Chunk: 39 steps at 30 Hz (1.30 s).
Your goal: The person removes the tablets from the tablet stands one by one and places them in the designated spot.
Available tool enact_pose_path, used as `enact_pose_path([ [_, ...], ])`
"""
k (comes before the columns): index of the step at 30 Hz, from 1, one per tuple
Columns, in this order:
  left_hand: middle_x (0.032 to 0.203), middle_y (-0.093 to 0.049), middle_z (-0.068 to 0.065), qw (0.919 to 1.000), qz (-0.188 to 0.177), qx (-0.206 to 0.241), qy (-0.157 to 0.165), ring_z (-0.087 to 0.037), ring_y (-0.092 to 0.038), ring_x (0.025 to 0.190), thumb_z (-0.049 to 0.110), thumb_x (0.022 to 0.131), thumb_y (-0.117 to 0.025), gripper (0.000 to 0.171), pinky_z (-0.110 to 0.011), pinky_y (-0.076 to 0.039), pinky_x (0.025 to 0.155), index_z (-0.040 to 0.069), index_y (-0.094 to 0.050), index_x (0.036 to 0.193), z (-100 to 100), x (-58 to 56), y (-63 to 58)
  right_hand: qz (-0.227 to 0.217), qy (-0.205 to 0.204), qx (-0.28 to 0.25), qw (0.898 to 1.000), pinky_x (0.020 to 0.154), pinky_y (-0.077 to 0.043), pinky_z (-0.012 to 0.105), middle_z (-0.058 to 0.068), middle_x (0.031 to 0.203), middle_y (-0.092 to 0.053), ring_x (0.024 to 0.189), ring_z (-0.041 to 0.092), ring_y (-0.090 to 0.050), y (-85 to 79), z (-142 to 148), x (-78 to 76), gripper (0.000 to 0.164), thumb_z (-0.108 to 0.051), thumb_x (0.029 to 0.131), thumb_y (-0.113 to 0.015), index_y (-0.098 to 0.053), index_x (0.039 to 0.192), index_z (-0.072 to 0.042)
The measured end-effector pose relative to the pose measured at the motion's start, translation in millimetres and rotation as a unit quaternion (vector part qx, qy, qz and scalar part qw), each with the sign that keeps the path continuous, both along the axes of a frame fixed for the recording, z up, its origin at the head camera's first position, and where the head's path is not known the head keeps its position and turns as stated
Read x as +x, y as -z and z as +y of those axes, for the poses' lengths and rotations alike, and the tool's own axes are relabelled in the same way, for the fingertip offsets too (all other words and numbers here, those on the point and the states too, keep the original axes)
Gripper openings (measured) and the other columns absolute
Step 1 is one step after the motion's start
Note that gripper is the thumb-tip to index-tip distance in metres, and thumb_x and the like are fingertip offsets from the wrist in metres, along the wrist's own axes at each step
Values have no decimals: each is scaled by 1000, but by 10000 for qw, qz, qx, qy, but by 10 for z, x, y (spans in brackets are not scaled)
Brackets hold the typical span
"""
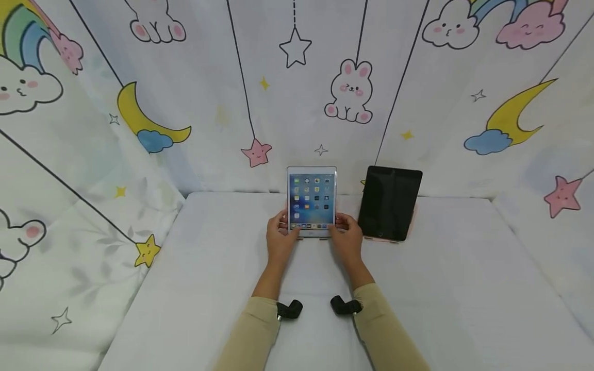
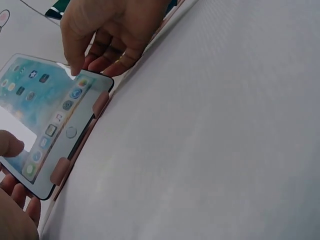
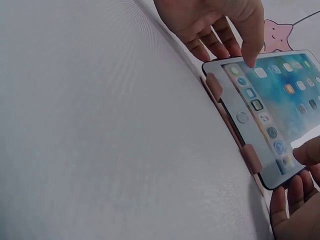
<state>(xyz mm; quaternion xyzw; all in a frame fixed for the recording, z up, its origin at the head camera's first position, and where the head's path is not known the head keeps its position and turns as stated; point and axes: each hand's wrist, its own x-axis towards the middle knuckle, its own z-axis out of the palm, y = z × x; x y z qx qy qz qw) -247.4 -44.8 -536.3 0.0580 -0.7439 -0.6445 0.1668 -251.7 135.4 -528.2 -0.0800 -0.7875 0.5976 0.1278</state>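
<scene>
A white tablet (image 1: 312, 201) with a lit home screen of app icons stands propped up near the back of the table, leaning back on a pink stand (image 2: 61, 171). Two lips of the stand catch its lower edge. My left hand (image 1: 280, 245) grips the lower left side, thumb over the front and fingers at the edge and behind. On the lower right side, my right hand (image 1: 349, 242) holds it the same way. Both thumb tips overlap the bottom row of icons. Fingers behind the tablet are partly hidden.
Just right of my right hand, a second tablet (image 1: 391, 203), black with a dark screen, leans tilted on another pink stand (image 1: 413, 219). White cloth covers the table (image 1: 209, 268). Behind it hangs a cartoon-printed curtain (image 1: 209, 62). Each wrist carries a small black camera (image 1: 290, 309).
</scene>
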Motion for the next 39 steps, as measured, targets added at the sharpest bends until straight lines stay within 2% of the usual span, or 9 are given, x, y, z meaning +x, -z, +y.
enact_pose_path([
  [4,109,-61,-10,9985,0,-12,-550,-19,-56,95,-2,80,-77,55,-19,-47,76,9,-67,132,87,-13,-5,66,239,-137,9996,79,-51,14,20,110,-67,99,29,-65,56,-19,-43,37,-5,87,-77,-68,122,0],
  [8,105,-65,-11,9955,23,-69,-944,-22,-59,93,-6,78,-75,50,-21,-48,75,7,-70,126,131,-4,-33,43,233,-151,9996,78,-52,14,19,109,-67,98,28,-65,84,-28,-52,40,-2,83,-78,-68,121,1],
  [13,105,-66,-12,9961,-17,-26,-886,-21,-59,93,-5,81,-75,45,-20,-50,77,8,-72,125,177,-9,-41,48,346,40,9994,86,-56,29,18,107,-66,97,28,-63,101,10,-39,38,2,83,-75,-67,120,2],
  [16,104,-66,-11,9960,-50,10,-897,-19,-59,92,-5,82,-76,44,-19,-50,77,9,-73,124,183,-12,-21,28,277,44,9996,91,-55,38,18,108,-64,100,28,-61,109,17,-28,38,3,84,-73,-65,121,2],
  [22,102,-67,-10,9951,58,180,-971,-19,-59,91,-8,82,-74,41,-18,-50,77,9,-75,120,166,2,12,65,229,17,9997,94,-54,43,19,110,-62,102,29,-60,133,-7,-20,40,5,85,-71,-63,124,3],
  [27,101,-69,-10,9950,251,278,-931,-20,-59,90,-8,83,-74,39,-17,-49,76,10,-77,118,149,7,23,170,286,-18,9994,91,-54,39,17,109,-61,101,27,-59,117,-25,-2,41,6,84,-70,-63,124,2],
  [31,101,-69,-12,9943,391,446,-889,-21,-59,90,-10,82,-73,40,-17,-49,75,9,-77,117,135,0,21,295,282,-106,9991,86,-52,27,17,108,-62,100,25,-58,96,-34,14,40,6,85,-70,-63,124,2],
  [35,103,-69,-11,9942,396,599,-804,-20,-59,91,-11,82,-72,41,-16,-49,76,9,-76,117,119,-3,11,386,265,-180,9987,81,-48,15,17,110,-63,102,24,-58,93,-45,23,40,6,85,-71,-63,125,2],
  [39,102,-69,-11,9942,367,692,-739,-19,-60,91,-11,83,-72,41,-16,-50,76,10,-76,118,94,-2,-16,403,168,-450,9980,82,-47,12,18,116,-64,107,25,-60,90,-54,30,41,6,87,-69,-63,127,1],
])
